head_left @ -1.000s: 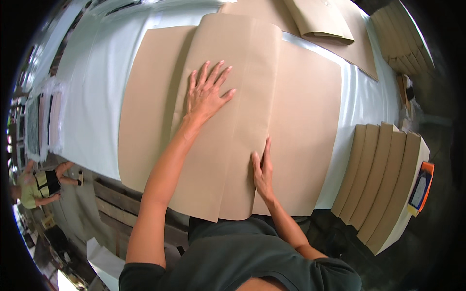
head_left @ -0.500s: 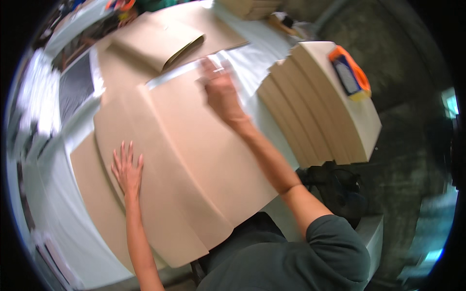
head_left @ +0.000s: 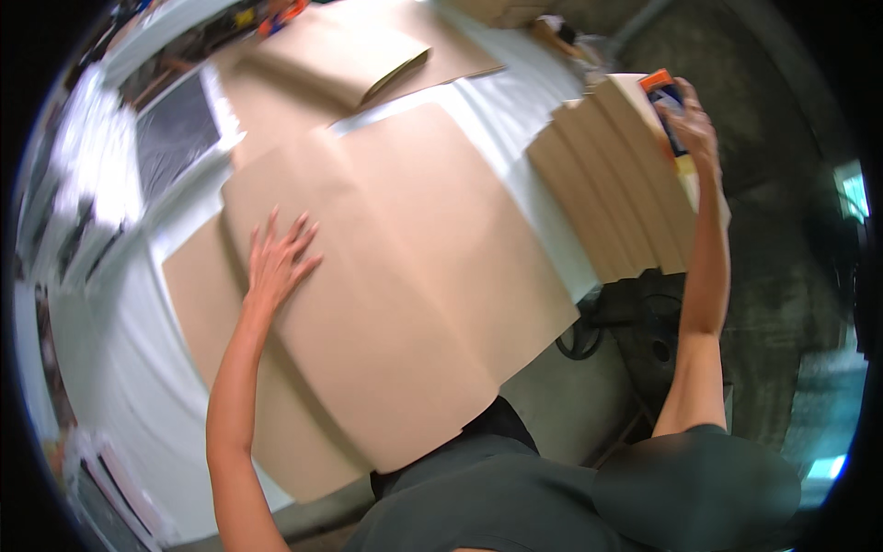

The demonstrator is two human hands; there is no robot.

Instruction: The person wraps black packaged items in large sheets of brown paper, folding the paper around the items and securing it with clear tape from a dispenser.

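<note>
My left hand (head_left: pixel 279 262) lies flat with fingers spread on a large brown paper-like sheet (head_left: pixel 395 285), whose left side is folded over toward the middle. Under its left edge another brown sheet (head_left: pixel 202 294) shows. At the far right my right hand (head_left: pixel 694 133) is closed around a hand-sized orange and dark-blue object (head_left: pixel 657 85) with a yellow end; its exact kind is not clear. That object is at the top of a stack of folded brown boards (head_left: pixel 607 184), and my fingers hide part of it.
More brown sheets, one folded (head_left: pixel 345 55), lie at the far side of the white-covered table (head_left: pixel 120 340). Dark plastic-wrapped material (head_left: pixel 179 129) is at the far left. A black fan-like object (head_left: pixel 658 317) stands below the stack.
My right hand has moved from the far part of the sheet to the right, taking hold of the orange and dark-blue object. The left hand stays on the sheet, fingers more spread.
</note>
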